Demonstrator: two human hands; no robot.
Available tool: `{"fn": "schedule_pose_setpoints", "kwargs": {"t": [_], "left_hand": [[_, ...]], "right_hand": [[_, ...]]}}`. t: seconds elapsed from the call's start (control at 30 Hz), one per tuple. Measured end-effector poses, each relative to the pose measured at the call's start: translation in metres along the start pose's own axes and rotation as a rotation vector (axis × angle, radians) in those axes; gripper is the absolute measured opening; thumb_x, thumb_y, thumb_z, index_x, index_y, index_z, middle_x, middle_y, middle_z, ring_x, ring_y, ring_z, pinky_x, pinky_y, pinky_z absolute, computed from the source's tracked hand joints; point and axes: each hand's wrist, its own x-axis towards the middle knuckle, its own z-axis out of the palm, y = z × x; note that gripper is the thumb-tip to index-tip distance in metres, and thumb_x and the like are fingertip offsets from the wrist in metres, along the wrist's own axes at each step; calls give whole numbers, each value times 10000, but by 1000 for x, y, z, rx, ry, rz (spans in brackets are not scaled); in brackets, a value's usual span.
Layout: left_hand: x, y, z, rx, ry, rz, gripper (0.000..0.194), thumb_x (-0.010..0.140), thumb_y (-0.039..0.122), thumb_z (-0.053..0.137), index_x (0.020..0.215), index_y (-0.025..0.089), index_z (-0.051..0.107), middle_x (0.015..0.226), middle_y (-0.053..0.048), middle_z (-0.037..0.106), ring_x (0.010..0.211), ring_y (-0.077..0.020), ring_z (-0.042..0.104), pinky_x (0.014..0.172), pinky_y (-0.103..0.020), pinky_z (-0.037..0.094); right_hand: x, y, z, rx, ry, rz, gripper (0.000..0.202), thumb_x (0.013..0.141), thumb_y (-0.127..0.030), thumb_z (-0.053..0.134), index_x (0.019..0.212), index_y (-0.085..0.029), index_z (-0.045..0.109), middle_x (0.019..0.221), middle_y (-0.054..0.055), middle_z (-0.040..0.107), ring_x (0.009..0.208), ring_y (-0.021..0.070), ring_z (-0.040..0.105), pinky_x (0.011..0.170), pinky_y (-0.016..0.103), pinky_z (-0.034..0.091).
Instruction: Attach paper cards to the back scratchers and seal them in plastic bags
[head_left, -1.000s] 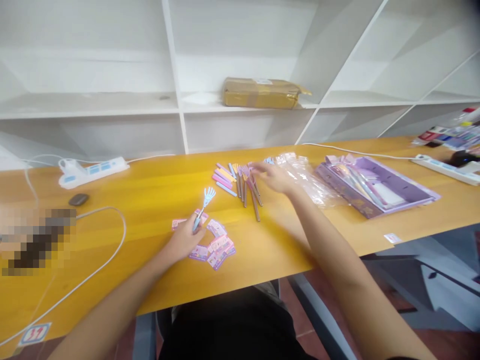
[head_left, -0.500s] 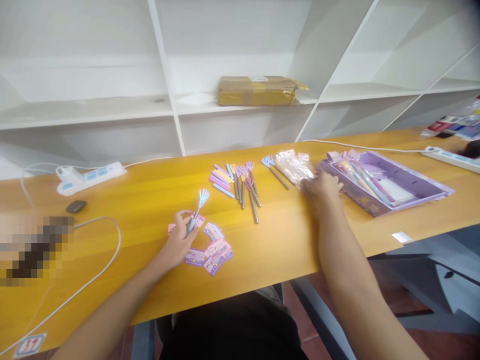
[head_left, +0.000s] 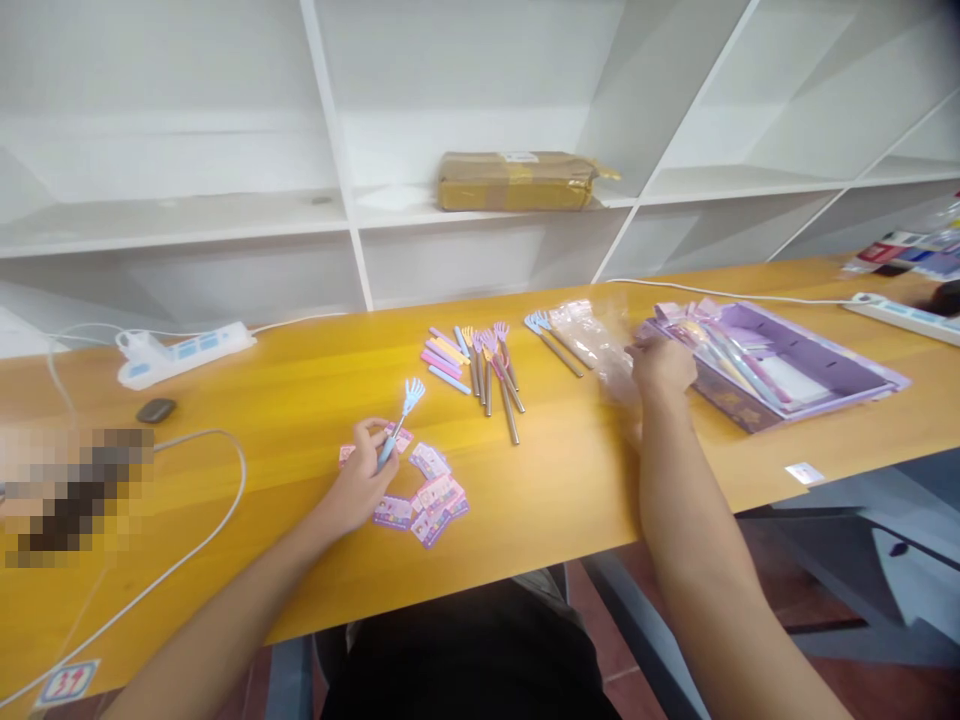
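Blue scratcher (head_left: 399, 423): left hand (head_left: 356, 488) grasps its handle, probably to leave the head free. Right hand (head_left: 665, 368) clasps plastic bags (head_left: 592, 338) beside the tray (head_left: 739, 405).

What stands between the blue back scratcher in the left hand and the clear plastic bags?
A bunch of metal-rod scratchers lies on the table between the blue scratcher and the plastic bags; two blue-headed scratchers also lie there, right beside the bags.
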Motion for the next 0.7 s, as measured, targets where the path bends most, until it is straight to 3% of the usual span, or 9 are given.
{"fn": "schedule_pose_setpoints", "kwargs": {"t": [0.1,0.2,0.33,0.43,0.57,0.63,0.7], "left_hand": [[0,0,0,-20,5,-1,319,979,351,601,1196,249,391,1279,-104,648,1145,-241,638,1068,-419,434],[0,-1,1,-25,-2,-1,340,963,345,625,1202,251,402,1361,-127,638,1264,-267,612,1112,-442,409],[0,-5,1,-12,-31,5,344,972,327,611,1218,247,384,1350,-137,654,1267,-264,613,1092,-425,418],[-1,-7,1,6,-32,36,335,984,314,591,1238,245,384,1286,-103,666,1180,-235,634,1040,-384,436],[-1,-1,-2,34,-52,57,253,1005,319,550,1248,248,536,1068,-29,673,928,-197,627,906,-333,467],[-1,5,-6,13,-53,80,209,993,351,573,1157,245,649,1048,-38,675,933,-207,622,894,-328,478],[0,9,-10,-30,-39,83,233,954,417,639,1089,243,715,1050,-59,678,943,-223,623,858,-322,496]], "right_hand": [[-1,-1,-2,21,1,142,254,796,-269,855,1021,-150,851,859,168,712,628,144,425,718,382,365],[-4,-3,-7,78,-9,195,216,795,-272,841,985,-170,847,813,117,699,598,130,395,702,363,369],[-10,-6,-14,151,58,194,203,836,-268,782,982,-136,831,789,119,695,622,153,446,715,362,394],[-12,-19,-23,189,186,111,232,904,-237,697,1060,-103,804,915,159,717,753,186,539,824,363,435],[-37,-74,-34,252,307,-158,210,967,-239,610,1073,-140,761,1073,133,685,921,191,607,942,329,458],[-73,-116,-39,301,301,-471,192,995,-287,583,949,-177,734,939,104,653,920,216,602,928,358,462],[-124,-157,-43,339,189,-803,232,1019,-299,560,850,-213,693,863,93,632,868,221,581,844,364,447]]}}
